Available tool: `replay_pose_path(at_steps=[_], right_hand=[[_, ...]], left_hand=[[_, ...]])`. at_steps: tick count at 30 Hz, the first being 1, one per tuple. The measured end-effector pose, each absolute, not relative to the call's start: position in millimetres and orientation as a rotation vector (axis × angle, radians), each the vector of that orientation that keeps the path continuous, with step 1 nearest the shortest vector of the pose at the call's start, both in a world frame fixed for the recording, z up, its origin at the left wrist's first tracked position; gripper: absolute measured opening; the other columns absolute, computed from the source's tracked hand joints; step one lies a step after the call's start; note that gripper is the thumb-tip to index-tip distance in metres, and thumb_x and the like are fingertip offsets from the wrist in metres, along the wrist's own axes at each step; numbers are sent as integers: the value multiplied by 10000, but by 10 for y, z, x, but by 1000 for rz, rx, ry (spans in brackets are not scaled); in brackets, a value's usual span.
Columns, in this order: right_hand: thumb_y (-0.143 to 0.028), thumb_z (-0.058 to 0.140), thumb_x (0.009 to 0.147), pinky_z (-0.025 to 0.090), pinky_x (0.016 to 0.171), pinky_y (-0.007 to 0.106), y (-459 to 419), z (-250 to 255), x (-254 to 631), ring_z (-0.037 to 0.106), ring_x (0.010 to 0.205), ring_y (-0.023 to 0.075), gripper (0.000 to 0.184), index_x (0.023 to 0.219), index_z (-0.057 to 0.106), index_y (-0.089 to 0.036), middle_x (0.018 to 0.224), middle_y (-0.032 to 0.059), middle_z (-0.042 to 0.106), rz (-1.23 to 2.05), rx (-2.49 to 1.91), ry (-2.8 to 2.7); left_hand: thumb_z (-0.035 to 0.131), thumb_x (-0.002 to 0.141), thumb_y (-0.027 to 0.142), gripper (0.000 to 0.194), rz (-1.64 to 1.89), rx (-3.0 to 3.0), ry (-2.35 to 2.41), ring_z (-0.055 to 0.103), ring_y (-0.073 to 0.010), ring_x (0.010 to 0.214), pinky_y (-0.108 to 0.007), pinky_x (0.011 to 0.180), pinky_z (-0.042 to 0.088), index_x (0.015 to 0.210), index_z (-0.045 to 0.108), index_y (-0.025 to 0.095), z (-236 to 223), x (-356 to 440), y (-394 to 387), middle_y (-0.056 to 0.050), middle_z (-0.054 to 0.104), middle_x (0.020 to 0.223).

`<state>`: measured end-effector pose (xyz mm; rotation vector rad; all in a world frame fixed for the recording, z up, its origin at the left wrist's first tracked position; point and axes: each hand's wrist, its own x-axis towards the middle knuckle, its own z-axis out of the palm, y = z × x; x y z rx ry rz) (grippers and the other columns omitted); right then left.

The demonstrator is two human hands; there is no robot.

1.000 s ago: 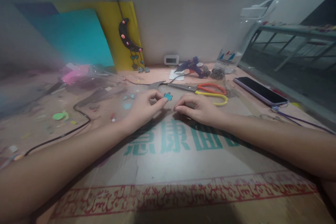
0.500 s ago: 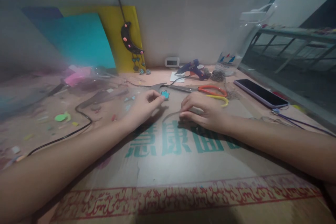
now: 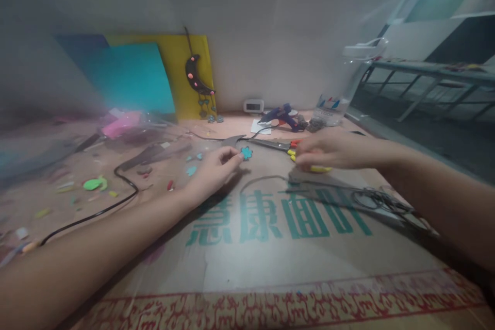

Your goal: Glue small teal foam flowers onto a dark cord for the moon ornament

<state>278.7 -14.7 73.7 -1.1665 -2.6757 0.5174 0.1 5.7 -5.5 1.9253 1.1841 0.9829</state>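
Pinching a small blue flower at its left edge, the thumb and forefinger of the left hand are closed together, with most of the petals showing just beyond their tips, above the printed board. The right hand is over the handles of the scissors, its fingers curled inward; it hides much of both handles, so whether it grips them I cannot tell. There is one flower in the fingers and one pair of scissors, with one orange-red handle and one yellow. Three light-blue pieces lie just beyond the left hand, and one loosely coiled cord lies on the board beside the right forearm. Farther back are one glue gun, one white card, one small display and two little flower shapes at the foot of a yellow sheet; one dark crescent with four pink dots hangs in front of that sheet. The left forearm slants in from the lower left corner, its wrist low over the board, palm turned inward. The right forearm reaches across from the right edge, back of the hand uppermost.
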Motion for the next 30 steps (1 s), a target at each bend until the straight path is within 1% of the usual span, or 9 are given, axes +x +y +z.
replay_pose_path(at_steps=[2, 4, 8, 10, 12, 16, 20, 26, 30], right_hand=[[-362, 613, 886, 402, 578, 264, 9, 693, 2910, 610, 673, 152, 179, 882, 741, -237, 808, 20, 716, 249, -1289, -2475], [-328, 595, 883, 409, 618, 268, 165, 625, 3030, 630, 767, 174, 197, 997, 720, -226, 928, 43, 723, 101, -1398, -2385], [-419, 500, 920, 342, 557, 268, 399, 487, 3193, 569, 650, 168, 319, 823, 696, -187, 742, 49, 678, -150, -1705, -2284], [-392, 493, 916, 343, 571, 262, 491, 439, 3209, 576, 671, 172, 298, 870, 706, -188, 776, 59, 689, -217, -1761, -2254], [-341, 553, 869, 372, 609, 255, 592, 410, 3185, 606, 742, 186, 240, 985, 712, -203, 884, 69, 719, -174, -1753, -2248], [-362, 676, 771, 432, 683, 257, 837, 385, 3089, 639, 828, 215, 332, 1064, 699, -206, 988, 82, 741, 88, -1794, -2152], [-414, 662, 800, 462, 695, 267, 1077, 335, 3008, 659, 824, 220, 372, 1081, 684, -171, 978, 92, 748, 171, -1824, -2073], [-309, 687, 791, 486, 693, 275, 1242, 210, 2953, 666, 782, 211, 331, 1069, 659, -131, 923, 105, 747, 243, -1832, -1933], [-319, 673, 819, 495, 686, 273, 1207, 222, 2968, 659, 724, 190, 295, 1052, 660, -139, 863, 92, 745, 282, -1815, -1848]], left_hand=[[544, 873, 372, 220, 974, 1946, 1175, 586, -166, 719, -290, 670, 460, 764, 606, 192, -51, 8, 57, 1, 631, 733], [539, 872, 371, 230, 947, 1976, 1175, 585, -167, 715, -285, 669, 451, 750, 609, 190, -48, 17, 58, 1, 636, 727], [524, 873, 395, 259, 934, 1995, 1155, 581, -169, 733, -275, 684, 439, 770, 624, 180, -70, 26, 69, 1, 644, 747], [519, 871, 395, 265, 928, 1974, 1150, 577, -169, 738, -270, 690, 436, 773, 626, 174, -86, 30, 76, 0, 639, 748], [519, 869, 388, 265, 915, 1959, 1153, 572, -168, 733, -267, 693, 431, 762, 622, 169, -93, 36, 77, -3, 635, 747], [534, 862, 366, 240, 904, 1952, 1161, 581, -170, 750, -264, 705, 425, 761, 624, 168, -79, 43, 68, -7, 645, 765], [546, 860, 375, 238, 900, 1948, 1141, 595, -175, 758, -257, 687, 426, 776, 635, 171, -78, 39, 64, -8, 659, 770], [551, 861, 377, 238, 909, 1938, 1112, 598, -173, 765, -260, 698, 420, 784, 636, 168, -119, 31, 93, -7, 663, 775], [554, 863, 388, 247, 908, 1947, 1114, 595, -171, 763, -259, 688, 412, 779, 631, 169, -138, 32, 103, -4, 654, 768]])
